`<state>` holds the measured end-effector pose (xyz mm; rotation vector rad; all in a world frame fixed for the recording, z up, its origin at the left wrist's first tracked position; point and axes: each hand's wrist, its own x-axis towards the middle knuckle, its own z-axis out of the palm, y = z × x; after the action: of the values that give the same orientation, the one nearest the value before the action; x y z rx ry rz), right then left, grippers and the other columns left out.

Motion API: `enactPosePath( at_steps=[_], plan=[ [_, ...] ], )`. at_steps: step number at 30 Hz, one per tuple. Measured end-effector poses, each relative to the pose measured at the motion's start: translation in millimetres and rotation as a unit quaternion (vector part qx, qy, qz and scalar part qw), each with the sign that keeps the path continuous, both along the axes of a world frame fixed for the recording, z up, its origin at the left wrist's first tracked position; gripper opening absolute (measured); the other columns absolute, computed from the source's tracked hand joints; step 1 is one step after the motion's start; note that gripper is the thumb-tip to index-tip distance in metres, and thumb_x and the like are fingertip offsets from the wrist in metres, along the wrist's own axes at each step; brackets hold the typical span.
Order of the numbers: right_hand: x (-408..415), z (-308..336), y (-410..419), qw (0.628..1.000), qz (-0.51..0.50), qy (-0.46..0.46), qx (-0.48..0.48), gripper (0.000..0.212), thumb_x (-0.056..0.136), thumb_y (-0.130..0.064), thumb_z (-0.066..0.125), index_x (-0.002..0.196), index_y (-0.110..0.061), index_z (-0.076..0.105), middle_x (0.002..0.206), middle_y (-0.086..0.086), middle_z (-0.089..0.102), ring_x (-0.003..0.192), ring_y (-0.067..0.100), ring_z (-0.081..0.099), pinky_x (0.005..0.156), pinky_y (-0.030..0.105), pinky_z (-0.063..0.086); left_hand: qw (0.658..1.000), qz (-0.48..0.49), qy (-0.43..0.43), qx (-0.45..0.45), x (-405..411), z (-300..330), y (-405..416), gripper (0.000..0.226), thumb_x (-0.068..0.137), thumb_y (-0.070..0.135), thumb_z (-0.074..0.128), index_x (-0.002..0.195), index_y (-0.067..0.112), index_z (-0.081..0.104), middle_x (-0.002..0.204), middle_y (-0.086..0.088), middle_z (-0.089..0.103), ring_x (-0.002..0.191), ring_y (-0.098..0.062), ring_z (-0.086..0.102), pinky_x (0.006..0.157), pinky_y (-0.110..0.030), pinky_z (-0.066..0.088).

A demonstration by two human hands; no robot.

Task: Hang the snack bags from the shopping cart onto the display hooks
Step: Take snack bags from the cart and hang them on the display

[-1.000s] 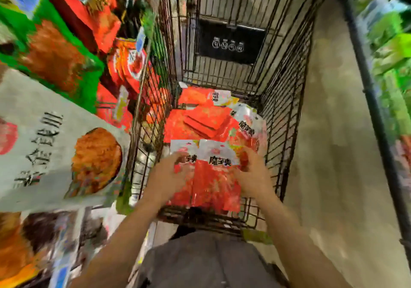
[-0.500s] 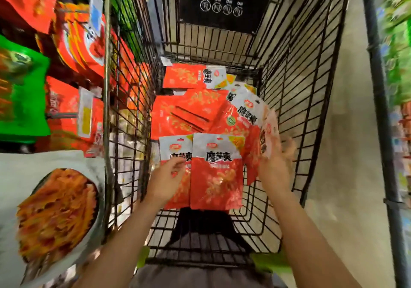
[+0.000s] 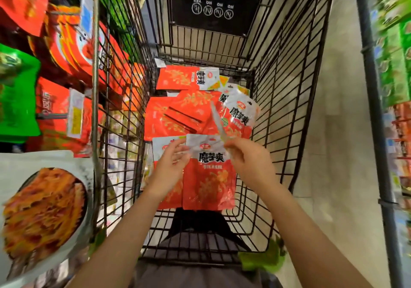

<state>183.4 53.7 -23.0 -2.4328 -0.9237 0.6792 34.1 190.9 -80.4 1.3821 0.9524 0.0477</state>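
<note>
Both hands, left hand (image 3: 171, 165) and right hand (image 3: 249, 163), pinch the snack bags (image 3: 209, 176) above the shopping cart (image 3: 289, 101); light, floppy, slick film, so fingers belong on the white header.

Bright, even store light; blurred edges, wide-angle bowing.

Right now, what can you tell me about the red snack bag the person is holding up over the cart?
The front snack bag is a flat, glossy plastic pouch, red below with a pale silvery top band bearing large black characters and a small red logo. It hangs upright over the shopping cart, overlapping a second similar bag behind it on the left. The left hand and right hand pinch it near its top corners. More red bags lie in the cart beyond it.
</note>
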Motion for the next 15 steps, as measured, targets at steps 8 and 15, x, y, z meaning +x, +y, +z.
enactPosePath(
  at_steps=[8,15],
  plan=[
    [18.3,31.3,21.8,0.919,-0.099,0.344,0.169,0.034,0.094,0.002,0.051,0.087,-0.026,0.068,0.097,0.002,0.066,0.075,0.028,0.061,0.064,0.041,0.053,0.991,0.042,-0.012,-0.123,-8.0,3.5,37.8,0.041,0.075,0.030,0.078,0.109,0.035,0.056,0.099,0.003,0.066,0.104,-0.020,0.058,0.102,-0.046,0.040],
    [23.6,-36.8,43.8,0.939,-0.208,0.244,0.127,0.034,0.088,-0.005,0.058,0.080,-0.036,0.065,0.088,0.001,0.065,0.080,0.019,0.060,0.074,0.040,0.051,0.987,0.103,0.081,-0.097,-29.4,-17.5,8.3,0.019,0.092,0.004,0.059,0.105,0.017,0.060,0.095,-0.002,0.066,0.081,-0.016,0.063,0.055,-0.016,0.052]
  ],
)
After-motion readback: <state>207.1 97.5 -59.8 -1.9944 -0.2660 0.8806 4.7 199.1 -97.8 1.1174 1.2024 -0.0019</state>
